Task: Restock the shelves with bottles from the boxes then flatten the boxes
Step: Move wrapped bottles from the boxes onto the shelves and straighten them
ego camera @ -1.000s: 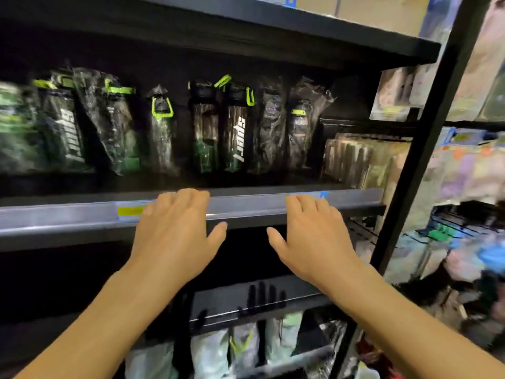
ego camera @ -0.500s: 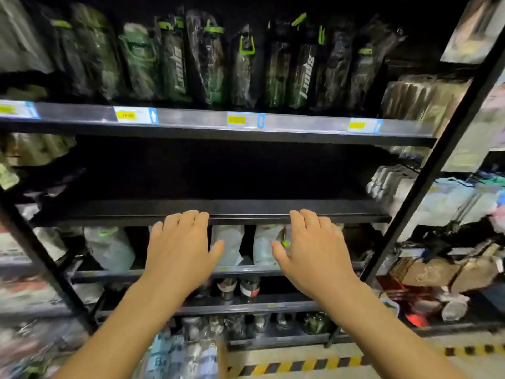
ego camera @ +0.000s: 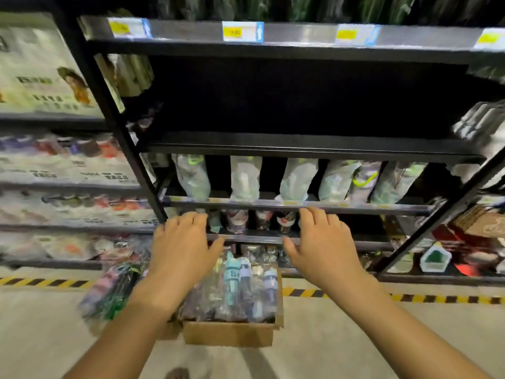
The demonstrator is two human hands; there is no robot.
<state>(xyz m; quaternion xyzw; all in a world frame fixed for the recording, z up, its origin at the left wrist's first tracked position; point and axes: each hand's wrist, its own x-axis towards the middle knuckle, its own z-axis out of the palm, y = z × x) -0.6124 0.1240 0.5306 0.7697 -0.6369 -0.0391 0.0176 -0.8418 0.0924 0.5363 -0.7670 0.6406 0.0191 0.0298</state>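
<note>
An open cardboard box (ego camera: 228, 336) stands on the floor below me, packed with several plastic-wrapped bottles (ego camera: 247, 291). My left hand (ego camera: 180, 250) and my right hand (ego camera: 323, 248) hover palm down above the box, fingers relaxed, holding nothing. In front rises a black shelf unit (ego camera: 300, 147); its dark middle level shows no stock, and wrapped pale bottles (ego camera: 244, 177) stand on the level below it. A loose bundle of wrapped bottles (ego camera: 112, 291) lies on the floor left of the box.
Yellow-and-black hazard tape (ego camera: 410, 296) runs along the floor at the foot of the shelves. Price tags (ego camera: 241, 31) line the upper shelf edge. Packaged goods fill the neighbouring shelves on the left (ego camera: 68, 170) and right (ego camera: 481, 228).
My view has tilted down from the upper shelf of green sport bottles to the lower shelves and the box on the floor. Both hands stay spread in front of me.
</note>
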